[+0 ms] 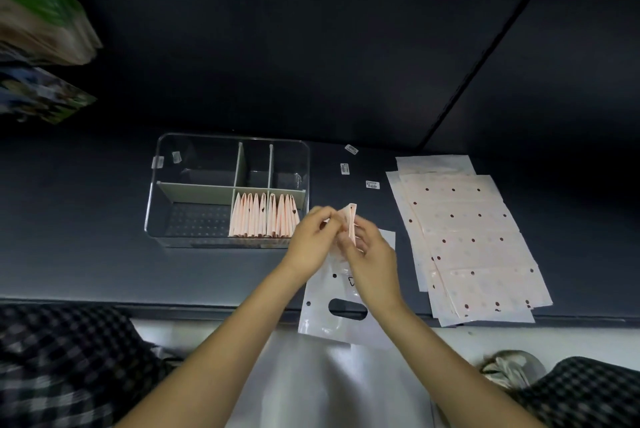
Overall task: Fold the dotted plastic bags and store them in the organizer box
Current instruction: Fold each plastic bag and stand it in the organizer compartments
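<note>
A clear organizer box [162, 185] with pale green dividers stands on the dark shelf, left of centre. Several folded pink dotted bags [263, 219] stand upright in its front right compartments. My left hand [311, 240] and my right hand [370, 254] meet just right of the box, both pinching a small folded pink dotted bag [350, 219] held above the shelf. A stack of flat dotted bags [464, 240] lies to the right. Under my hands lies a white bag with a handle cut-out [332, 316], overhanging the shelf's front edge.
Three small barcode stickers [372, 185] lie between the box and the flat stack. Blurred packaged goods [38, 11] hang at the upper left. A dark vertical panel [485, 46] rises behind the shelf. My checked trouser legs [69, 365] and a shoe [512, 368] show below.
</note>
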Demonstrator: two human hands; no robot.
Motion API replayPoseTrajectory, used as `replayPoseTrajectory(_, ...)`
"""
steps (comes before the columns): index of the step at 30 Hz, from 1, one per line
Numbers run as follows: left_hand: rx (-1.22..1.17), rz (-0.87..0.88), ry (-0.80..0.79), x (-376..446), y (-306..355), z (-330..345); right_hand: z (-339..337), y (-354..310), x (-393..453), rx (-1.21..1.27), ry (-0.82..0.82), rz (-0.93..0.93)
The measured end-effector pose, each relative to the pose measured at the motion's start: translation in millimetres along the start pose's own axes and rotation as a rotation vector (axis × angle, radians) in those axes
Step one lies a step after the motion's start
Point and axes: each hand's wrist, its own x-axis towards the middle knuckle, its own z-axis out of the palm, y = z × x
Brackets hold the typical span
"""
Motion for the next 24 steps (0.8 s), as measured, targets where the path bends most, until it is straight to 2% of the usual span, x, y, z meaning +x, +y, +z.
replayPoseTrajectory(3,-0.055,0.043,-0.01,3.5,4.4,-15.4,1.9,-4.6,8.2,0.014,0.028,0.043)
replayPoseTrajectory(5,0.041,0.089,-0.021,8.7,8.0,-26.8,2.5,-8.2,10.9,0.03,-0.028,0.035)
replayPoseTrajectory(7,0.091,0.092,-0.129,14.2,13.9,-39.9,2.1,-11.8,11.2,0.05,-0.11,0.019)
replayPoseTrajectory(10,0.008,0.02,-0.297,17.4,21.4,-54.9,-1.7,-16.1,8.9,0.056,-0.183,-0.024)
replayPoseTrajectory(16,-0.235,-0.097,-0.173,15.9,19.3,-58.8,-9.3,-18.4,13.1,-0.03,-0.045,-0.009)
replayPoseTrajectory(24,-0.272,-0.157,-0.05,9.8,17.6,-54.0,-19.7,-18.3,19.6,-0.062,-0.109,-0.004)
